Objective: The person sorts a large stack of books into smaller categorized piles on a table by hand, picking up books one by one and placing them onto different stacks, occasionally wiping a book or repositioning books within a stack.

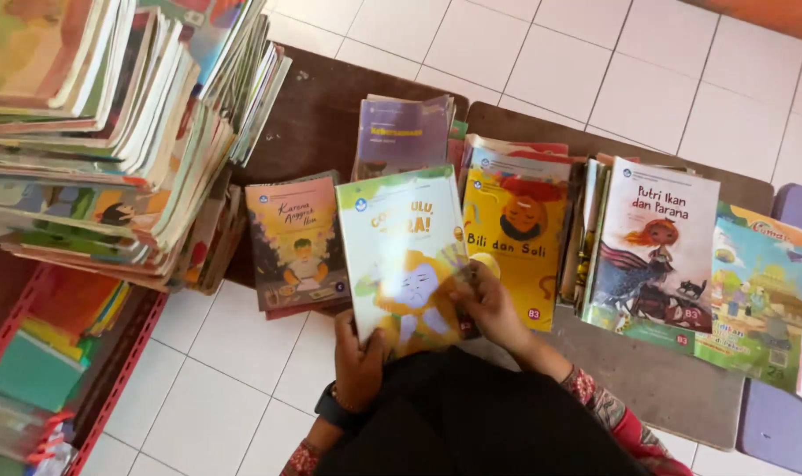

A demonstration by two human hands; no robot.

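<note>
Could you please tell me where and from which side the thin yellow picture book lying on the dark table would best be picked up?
The thin yellow picture book lies flat, hemmed in by stacks left and right. Its near bottom edge is probably the best place, approached from the person's side. The right hand already rests there; the left hand holds the glossy white-and-green booklet.

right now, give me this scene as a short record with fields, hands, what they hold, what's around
left hand: grips the lower left edge of the held book, black wristband on the wrist
right hand: fingers on the book's lower right cover
held book: thin children's picture book, white and green cover with a yellow figure, glossy
surface: dark wooden table over white floor tiles
beside it: orange-covered book to one side, yellow book to the other
far side: tall leaning stack of books
farther along: book with a red-haired girl
</note>
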